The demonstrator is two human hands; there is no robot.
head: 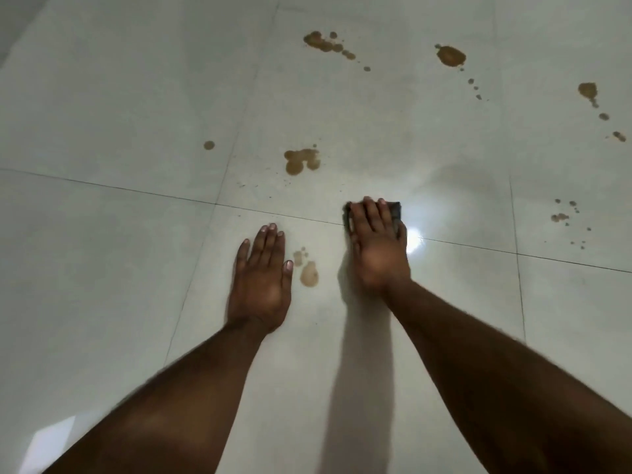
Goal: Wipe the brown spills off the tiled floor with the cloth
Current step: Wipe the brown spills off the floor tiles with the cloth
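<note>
Pale glossy tiles fill the head view, a tiled floor (pixel 102 285) crossed by thin dark grout lines and catching a bright glare just right of the hands.

On it, the right hand (pixel 378 248) lies flat on the cloth (pixel 396 211), its fingers (pixel 371 213) straight and close together, pressing down rather than gripping. Only a dark edge of the cloth shows beyond the fingertips and along both sides of the hand; it sits near the middle of the floor area in view, right on a grout line. The left hand (pixel 261 271) rests open, palm down on bare tile, holding nothing, apparently as a prop.

The cloth looks dark grey, small and folded, thin enough to hide almost wholly under one palm. It is likely soft and light, so it will bunch or slip on this slick tile unless pressed flat; holding it under the whole palm, or pinching a folded edge, seems the sensible grip.

Brown spills remain in several places: a pale nearest spill (pixel 308 273) between the hands, a darker middle spill (pixel 301 161) just beyond them, a small lone drop (pixel 209 145), three trails of far spills (pixel 451 56) towards the far edge, and scattered specks (pixel 561 217) at the right. Most of the wiping seems yet to do.
</note>
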